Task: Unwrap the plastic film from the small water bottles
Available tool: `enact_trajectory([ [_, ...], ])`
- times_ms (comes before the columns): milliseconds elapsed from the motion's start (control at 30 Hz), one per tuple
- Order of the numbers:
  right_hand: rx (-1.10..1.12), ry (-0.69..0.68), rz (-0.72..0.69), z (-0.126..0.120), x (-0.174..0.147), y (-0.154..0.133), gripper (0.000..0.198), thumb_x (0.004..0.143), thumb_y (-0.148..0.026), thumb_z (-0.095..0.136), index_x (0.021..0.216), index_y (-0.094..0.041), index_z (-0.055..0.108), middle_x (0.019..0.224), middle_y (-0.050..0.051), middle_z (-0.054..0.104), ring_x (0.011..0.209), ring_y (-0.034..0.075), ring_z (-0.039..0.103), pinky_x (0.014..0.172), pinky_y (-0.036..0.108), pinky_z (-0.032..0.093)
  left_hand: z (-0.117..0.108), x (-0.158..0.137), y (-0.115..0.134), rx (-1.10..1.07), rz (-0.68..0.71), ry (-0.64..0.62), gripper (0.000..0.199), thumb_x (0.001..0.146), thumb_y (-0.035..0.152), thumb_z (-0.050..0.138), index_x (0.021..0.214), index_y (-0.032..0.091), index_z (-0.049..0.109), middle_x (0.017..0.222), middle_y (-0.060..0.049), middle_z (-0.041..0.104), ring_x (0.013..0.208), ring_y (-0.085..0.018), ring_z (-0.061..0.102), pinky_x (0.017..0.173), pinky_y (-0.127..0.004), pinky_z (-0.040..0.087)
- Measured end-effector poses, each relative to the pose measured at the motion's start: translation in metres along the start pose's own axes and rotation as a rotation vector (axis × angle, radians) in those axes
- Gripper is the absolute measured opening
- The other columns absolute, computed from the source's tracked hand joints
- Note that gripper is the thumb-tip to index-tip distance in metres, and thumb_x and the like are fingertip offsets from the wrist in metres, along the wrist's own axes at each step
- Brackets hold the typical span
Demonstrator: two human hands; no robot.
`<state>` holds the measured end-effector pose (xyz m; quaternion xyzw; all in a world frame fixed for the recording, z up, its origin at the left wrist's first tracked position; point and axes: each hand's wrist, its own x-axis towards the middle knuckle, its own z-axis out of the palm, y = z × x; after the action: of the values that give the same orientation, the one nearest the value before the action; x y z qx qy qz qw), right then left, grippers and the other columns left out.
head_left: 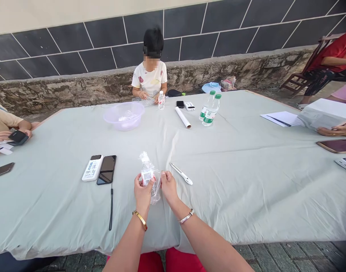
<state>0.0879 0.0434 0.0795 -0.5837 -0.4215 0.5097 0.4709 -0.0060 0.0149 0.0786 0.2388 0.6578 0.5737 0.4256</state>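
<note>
My left hand (pixel 143 190) is wrapped round a small clear bottle (pixel 147 174) with a white and red label, held tilted over the table. Clear plastic film (pixel 156 189) surrounds the bottle and bunches up at its white cap. On the right side, my right hand (pixel 168 184) pinches a gathered edge of that film, with the fingers closed. A white utility knife or pen-like tool (pixel 181 174) lies just beyond my right hand. The lower part of the bottle is partly hidden by my left thumb and the film.
A white power bank (pixel 92 168) and a black phone (pixel 106 170) with a strap lie to the left. Farther off are a purple basin (pixel 124 116), a film roll (pixel 183 117), a small bottle (pixel 161 101) and two green-capped bottles (pixel 211 110). People sit across and at both sides.
</note>
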Motion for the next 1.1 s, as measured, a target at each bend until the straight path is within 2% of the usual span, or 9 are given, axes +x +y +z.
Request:
enact_trajectory([
  [67,-0.049,-0.043,-0.025,0.002,-0.003,0.003,0.039,0.082,-0.062,0.040,0.072,-0.024,0.042,0.052,-0.006,0.042,0.048,0.013,0.043,0.049,0.027,0.037,0.000,-0.001,0.001,0.065,0.043,0.057,0.068,0.062,0.044,0.077,0.120,0.023,0.047,0.097,-0.005,0.057,0.080,-0.017,0.061,0.069,-0.031,0.049],
  [167,-0.150,-0.190,-0.087,0.003,-0.008,0.001,0.041,0.078,-0.061,0.048,0.065,-0.023,0.041,0.051,-0.006,0.041,0.049,0.012,0.042,0.049,0.025,0.034,-0.003,-0.001,0.002,0.121,0.092,0.112,0.068,0.061,0.042,0.077,0.119,0.023,0.048,0.097,-0.004,0.056,0.082,-0.018,0.060,0.071,-0.031,0.048],
  [267,-0.149,-0.255,-0.086,0.000,-0.010,-0.003,0.038,0.076,-0.055,0.053,0.061,-0.023,0.039,0.050,-0.007,0.043,0.048,0.011,0.045,0.049,0.024,0.035,-0.007,0.004,0.003,0.052,0.050,0.115,0.067,0.061,0.042,0.077,0.119,0.023,0.048,0.097,-0.004,0.056,0.078,-0.017,0.060,0.066,-0.029,0.048],
  [367,-0.019,-0.245,0.065,-0.003,-0.011,-0.007,0.034,0.075,-0.053,0.055,0.066,-0.022,0.044,0.056,-0.004,0.054,0.052,0.012,0.053,0.053,0.025,0.042,-0.010,0.008,0.005,0.019,0.017,0.136,0.066,0.062,0.042,0.077,0.118,0.023,0.048,0.094,-0.004,0.056,0.072,-0.015,0.059,0.060,-0.027,0.048],
  [467,0.136,-0.179,0.181,-0.003,-0.011,-0.008,0.035,0.072,-0.053,0.059,0.067,-0.021,0.047,0.062,-0.001,0.059,0.055,0.012,0.055,0.057,0.025,0.046,-0.008,0.009,0.007,0.065,0.051,0.166,0.065,0.062,0.042,0.076,0.118,0.023,0.049,0.096,-0.004,0.055,0.072,-0.014,0.059,0.060,-0.027,0.048],
  [667,0.252,-0.106,0.302,0.007,-0.005,-0.009,0.033,0.078,-0.050,0.054,0.066,-0.022,0.041,0.053,-0.004,0.049,0.045,0.009,0.043,0.046,0.022,0.037,0.001,0.009,0.006,0.089,0.127,0.230,0.066,0.061,0.040,0.078,0.119,0.023,0.050,0.101,-0.004,0.056,0.077,-0.014,0.059,0.064,-0.025,0.047],
  [800,0.215,-0.085,0.274,0.013,0.003,-0.011,0.032,0.082,-0.049,0.049,0.069,-0.023,0.037,0.050,-0.008,0.037,0.041,0.007,0.032,0.041,0.021,0.028,0.003,0.014,0.004,-0.093,0.008,0.176,0.068,0.061,0.035,0.079,0.120,0.021,0.049,0.094,-0.004,0.060,0.069,-0.012,0.060,0.060,-0.024,0.047],
  [933,0.148,-0.153,0.240,0.006,0.011,-0.013,0.033,0.077,-0.052,0.055,0.069,-0.022,0.042,0.050,-0.008,0.036,0.042,0.008,0.030,0.041,0.021,0.025,-0.002,0.017,0.004,-0.189,-0.048,0.121,0.056,0.065,0.033,0.075,0.114,0.018,0.054,0.088,-0.004,0.063,0.063,-0.012,0.061,0.056,-0.023,0.047],
  [1100,-0.319,-0.246,-0.025,-0.018,0.020,0.001,0.028,0.073,-0.046,0.059,0.066,-0.020,0.052,0.053,-0.006,0.040,0.049,0.009,0.037,0.048,0.022,0.029,-0.012,0.014,0.001,-0.167,-0.068,0.052,0.053,0.064,0.034,0.073,0.112,0.017,0.056,0.087,-0.004,0.065,0.060,-0.011,0.060,0.053,-0.023,0.046],
])
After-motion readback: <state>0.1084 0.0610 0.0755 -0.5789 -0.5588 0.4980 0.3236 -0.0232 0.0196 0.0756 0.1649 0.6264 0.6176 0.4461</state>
